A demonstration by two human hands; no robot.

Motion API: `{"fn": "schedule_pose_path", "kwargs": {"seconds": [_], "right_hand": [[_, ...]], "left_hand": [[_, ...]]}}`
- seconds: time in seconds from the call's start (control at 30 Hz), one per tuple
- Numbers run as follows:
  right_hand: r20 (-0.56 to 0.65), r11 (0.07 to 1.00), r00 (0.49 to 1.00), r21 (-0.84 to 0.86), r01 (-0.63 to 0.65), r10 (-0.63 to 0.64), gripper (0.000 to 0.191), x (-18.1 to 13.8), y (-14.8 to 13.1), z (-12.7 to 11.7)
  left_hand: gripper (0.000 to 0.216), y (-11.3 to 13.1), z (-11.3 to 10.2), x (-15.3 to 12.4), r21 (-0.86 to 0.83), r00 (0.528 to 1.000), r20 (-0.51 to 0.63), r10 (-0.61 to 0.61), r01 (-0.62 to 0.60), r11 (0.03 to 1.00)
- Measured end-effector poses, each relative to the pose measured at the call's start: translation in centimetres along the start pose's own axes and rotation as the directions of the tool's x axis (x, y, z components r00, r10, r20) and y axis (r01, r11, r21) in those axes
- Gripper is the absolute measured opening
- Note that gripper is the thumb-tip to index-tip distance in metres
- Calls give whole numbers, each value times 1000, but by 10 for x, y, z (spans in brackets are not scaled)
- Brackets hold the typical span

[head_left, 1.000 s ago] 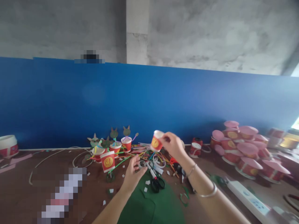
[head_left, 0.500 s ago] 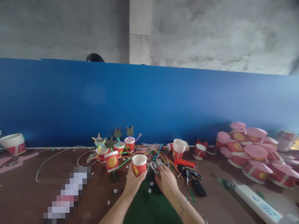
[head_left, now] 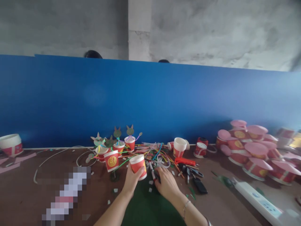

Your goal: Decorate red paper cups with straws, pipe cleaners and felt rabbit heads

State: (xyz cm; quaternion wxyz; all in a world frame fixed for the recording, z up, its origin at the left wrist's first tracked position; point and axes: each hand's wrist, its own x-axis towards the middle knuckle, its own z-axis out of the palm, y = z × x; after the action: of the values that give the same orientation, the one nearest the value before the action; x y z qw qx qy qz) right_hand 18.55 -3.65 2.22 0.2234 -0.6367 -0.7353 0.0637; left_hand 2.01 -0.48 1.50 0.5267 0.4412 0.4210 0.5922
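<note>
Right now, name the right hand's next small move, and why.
Probably close the right hand on the dark-handled tool under it and lift it: the hand lies open on it, while the left hand holds a red paper cup.

Craft workshop: paper cups (head_left: pixel 246 146), partitioned bench (head_left: pixel 28 191)

Red cup (head_left: pixel 138 166), gold emblem; green felt (head_left: pixel 150 207); blue partition (head_left: pixel 150 100).
</note>
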Motion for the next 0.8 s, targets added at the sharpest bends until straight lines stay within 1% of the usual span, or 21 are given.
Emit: {"fn": "schedule_pose_path", "kwargs": {"seconds": [0.1, 0.2, 0.33, 0.43, 0.53, 0.57, 0.6, 0.7, 0.8], "right_hand": [[23, 996, 998, -71, -49, 51, 34, 1, 0, 0], [58, 991, 994, -101, -85, 91, 37, 2, 1, -1], [88, 981, 988, -157, -113, 128, 41, 1, -1, -4], [101, 975, 982, -174, -139, 158, 43, 0, -4, -7], [109, 974, 976, -151, -169, 186, 47, -2, -6, -6], [100, 975, 977, -134, -176, 190, 47, -2, -5, -5], [83, 977, 978, -113, -183, 193, 47, -2, -5, -4], [-3, 981, 981, -28, -193, 193, 46, -1, -2, 1], [-109, 968, 968, 133, -212, 226, 44, 3, 1, 3]], "left_hand": [[67, -1, -2, 2, 27, 999, 45, -16, 15, 1000], [69, -1, -2, 1, -7, 999, 40, -35, 36, 999], [68, -2, -2, 1, -75, 999, 27, -21, 23, 997], [70, -7, -4, 3, -123, 998, 55, -14, 20, 992], [76, -18, -7, 8, -127, 997, 62, -45, 53, 990], [78, -21, -8, 10, -104, 999, 29, -46, 49, 993], [79, -24, -9, 13, -80, 999, 20, -39, 41, 996], [79, -28, -10, 17, -47, 1000, 23, 0, 1, 999], [72, -24, -10, 17, -10, 998, 23, 55, -54, 998]]}}
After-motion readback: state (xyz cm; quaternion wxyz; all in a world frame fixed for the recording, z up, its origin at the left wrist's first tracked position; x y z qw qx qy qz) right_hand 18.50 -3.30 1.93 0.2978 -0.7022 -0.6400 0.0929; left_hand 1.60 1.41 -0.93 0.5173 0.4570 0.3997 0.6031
